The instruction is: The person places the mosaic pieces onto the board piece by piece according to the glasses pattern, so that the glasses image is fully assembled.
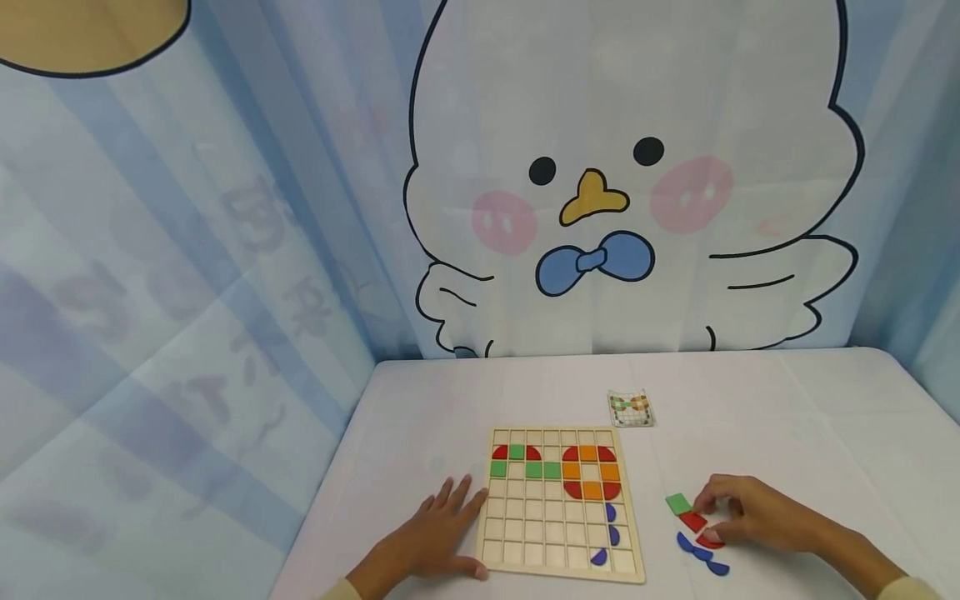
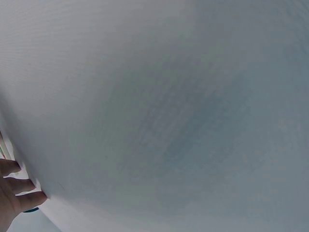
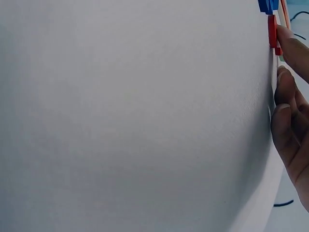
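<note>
A wooden grid board [image 1: 525, 533] lies on the table, with red, orange and green pieces in its upper squares and a few blue pieces at the lower right. At its left edge rests my left hand [image 1: 442, 533], fingers spread, index fingertip and thumb right at the rim. To the right of the board, my right hand [image 1: 765, 512] bends over loose pieces. Its thumb touches a rounded red piece [image 1: 708, 542], partly hidden under it. The index fingertip is close to another red piece [image 1: 693, 522] and a green square [image 1: 678, 503]. Right wrist view: a red piece [image 3: 273, 31] at a digit's tip.
Several loose blue pieces [image 1: 702, 553] lie in a row just below the red ones. A small printed pattern card [image 1: 632, 408] sits behind the board's top right corner. The white table [image 1: 420, 400] meets a curtain [image 1: 592, 317] with a cartoon bird at the back.
</note>
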Available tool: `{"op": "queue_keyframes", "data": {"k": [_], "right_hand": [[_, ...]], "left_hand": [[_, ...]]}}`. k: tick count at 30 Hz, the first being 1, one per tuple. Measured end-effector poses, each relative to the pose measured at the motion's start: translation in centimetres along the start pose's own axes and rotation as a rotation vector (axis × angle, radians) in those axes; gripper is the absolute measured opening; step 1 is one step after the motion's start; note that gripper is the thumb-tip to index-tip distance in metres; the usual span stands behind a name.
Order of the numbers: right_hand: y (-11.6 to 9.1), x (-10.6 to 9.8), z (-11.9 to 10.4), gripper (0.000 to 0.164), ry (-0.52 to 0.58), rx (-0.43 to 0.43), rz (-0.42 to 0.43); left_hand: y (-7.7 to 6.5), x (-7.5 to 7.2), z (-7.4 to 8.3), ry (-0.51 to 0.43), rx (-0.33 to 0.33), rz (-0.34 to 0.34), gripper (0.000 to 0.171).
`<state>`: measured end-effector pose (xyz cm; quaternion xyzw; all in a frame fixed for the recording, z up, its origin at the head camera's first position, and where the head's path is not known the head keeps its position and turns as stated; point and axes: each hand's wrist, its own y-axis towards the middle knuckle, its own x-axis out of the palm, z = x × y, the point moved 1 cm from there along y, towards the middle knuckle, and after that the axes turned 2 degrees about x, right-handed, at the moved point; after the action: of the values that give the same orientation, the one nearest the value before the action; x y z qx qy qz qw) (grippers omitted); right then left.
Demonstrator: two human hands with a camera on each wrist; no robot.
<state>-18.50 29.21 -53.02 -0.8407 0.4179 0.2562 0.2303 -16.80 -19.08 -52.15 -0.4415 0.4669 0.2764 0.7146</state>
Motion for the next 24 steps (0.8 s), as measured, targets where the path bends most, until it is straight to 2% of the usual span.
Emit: {"op": "queue_keyframes", "data": {"k": [4,14,24], "right_hand": [[-0.3,-0.1,0.1,0.019,-0.009,0.021,0.003],[-1.1,-0.4,0.4,0.013,0.035,-0.014,-0.047],[-1.3,0.1,0.3,0.016,0.056,0.000,-0.049]], "left_hand": [[0.2,0.1,-0.1,0.013,0.002,0.007,0.108],[0.2,0.2,-0.2,0.002,-0.012,0.000,0.109],[0.2,0.1,-0.2,-0.012,-0.006,-0.005,0.109]]}}
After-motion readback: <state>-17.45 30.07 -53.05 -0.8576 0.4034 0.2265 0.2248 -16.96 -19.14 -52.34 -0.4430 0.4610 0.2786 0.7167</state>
